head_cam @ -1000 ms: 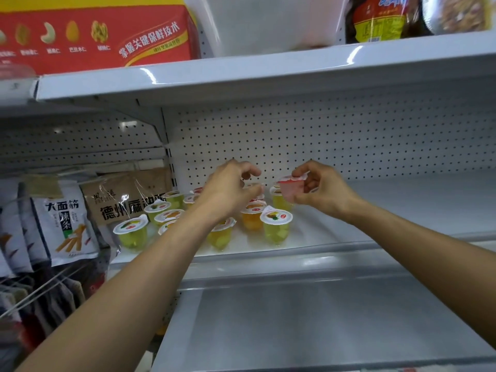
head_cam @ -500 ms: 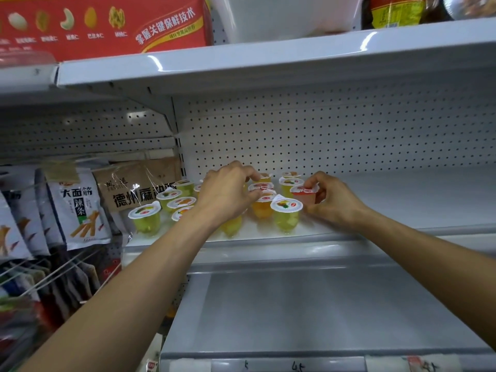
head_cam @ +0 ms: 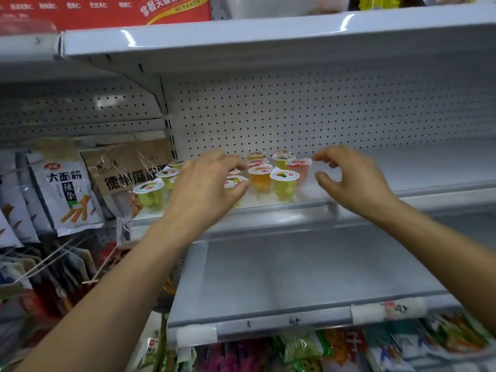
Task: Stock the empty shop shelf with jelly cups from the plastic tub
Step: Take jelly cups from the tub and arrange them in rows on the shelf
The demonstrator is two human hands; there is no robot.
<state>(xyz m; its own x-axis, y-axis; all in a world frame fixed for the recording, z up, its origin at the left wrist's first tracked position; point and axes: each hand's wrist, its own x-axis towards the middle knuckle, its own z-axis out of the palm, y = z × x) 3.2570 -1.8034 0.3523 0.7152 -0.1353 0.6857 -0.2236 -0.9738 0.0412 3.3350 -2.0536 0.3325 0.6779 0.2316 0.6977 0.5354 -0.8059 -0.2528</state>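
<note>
Our right hand (head_cam: 351, 178), empty and loosely curled, has let go of the red cup (head_cam: 298, 167), now standing on the shelf (head_cam: 416, 167) beside the other cups (head_cam: 284, 182), while our left hand (head_cam: 206, 186) covers one, grip unclear: another cup stocked.

Bare left hand (head_cam: 206, 183), bare right hand (head_cam: 354, 181); slim bare forearms, uncovered as far as shown

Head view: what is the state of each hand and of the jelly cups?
red jelly cup, upright, sealed, on the shelf
other jelly cups, upright, sealed
left hand, open, above the other jelly cups
right hand, open, holds nothing, beside the red jelly cup
</note>
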